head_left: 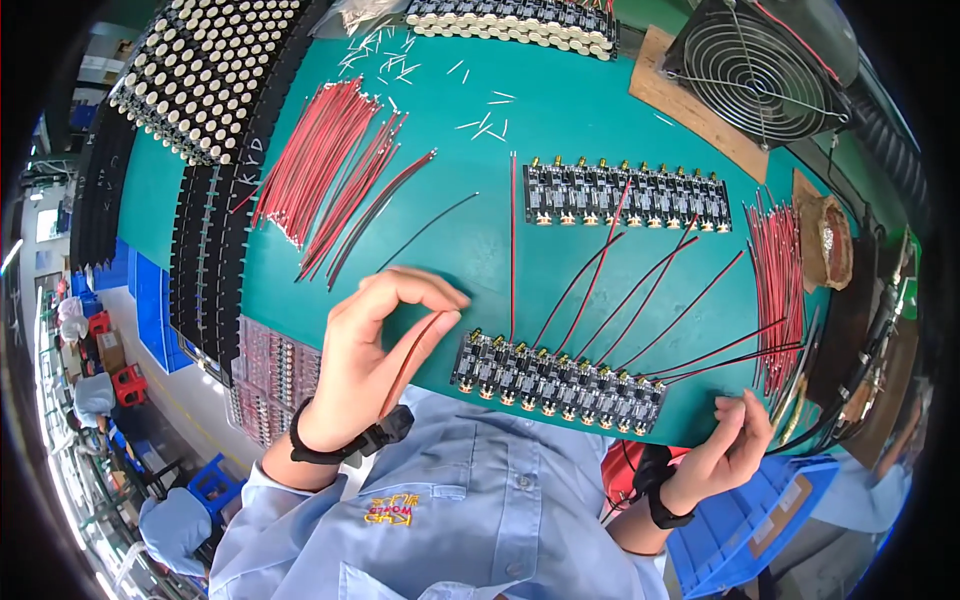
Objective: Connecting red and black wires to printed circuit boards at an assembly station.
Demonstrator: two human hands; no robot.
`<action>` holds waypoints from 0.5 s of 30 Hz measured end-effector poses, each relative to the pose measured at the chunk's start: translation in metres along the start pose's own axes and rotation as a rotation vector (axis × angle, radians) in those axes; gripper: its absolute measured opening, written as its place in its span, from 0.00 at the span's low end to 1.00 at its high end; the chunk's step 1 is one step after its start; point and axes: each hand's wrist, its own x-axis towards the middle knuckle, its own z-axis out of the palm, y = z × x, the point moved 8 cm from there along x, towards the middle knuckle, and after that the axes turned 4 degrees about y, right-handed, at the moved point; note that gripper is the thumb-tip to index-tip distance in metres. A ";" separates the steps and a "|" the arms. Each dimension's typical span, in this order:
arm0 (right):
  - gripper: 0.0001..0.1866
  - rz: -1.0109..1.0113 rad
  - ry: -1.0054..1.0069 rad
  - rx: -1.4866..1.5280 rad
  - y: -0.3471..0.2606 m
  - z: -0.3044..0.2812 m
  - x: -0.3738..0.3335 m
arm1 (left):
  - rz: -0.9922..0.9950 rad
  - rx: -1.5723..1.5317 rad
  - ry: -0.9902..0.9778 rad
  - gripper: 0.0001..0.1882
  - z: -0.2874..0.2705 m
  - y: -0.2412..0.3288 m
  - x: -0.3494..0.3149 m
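Observation:
My left hand (378,340) is raised above the near edge of the green table, thumb and forefinger pinched together. A thin dark red wire (402,372) runs down from those fingertips across the palm. Just right of this hand lies a strip of small black circuit boards (560,385), with several red-and-black wires (592,290) fanning out from its far side. My right hand (728,450) hovers past that strip's right end, over the table's front edge. Its fingers are curled closed; whatever is between the fingertips is too small to make out.
A second board strip (628,198) lies farther back. Red-and-black wire bundles rest at left (325,150) and right (775,290). Small white sticks (385,60) are scattered at the back. A fan (755,78) stands back right; black trays with round white parts (205,75) are back left.

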 end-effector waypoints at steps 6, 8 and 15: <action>0.09 -0.012 -0.004 -0.026 0.001 0.003 0.000 | 0.022 0.240 0.052 0.08 -0.006 -0.003 -0.001; 0.09 -0.009 -0.011 -0.032 0.002 0.003 0.000 | 0.080 0.370 0.009 0.08 -0.003 0.002 0.002; 0.09 -0.001 -0.016 -0.044 0.003 0.004 -0.001 | 0.025 0.255 -0.085 0.08 0.009 0.005 0.012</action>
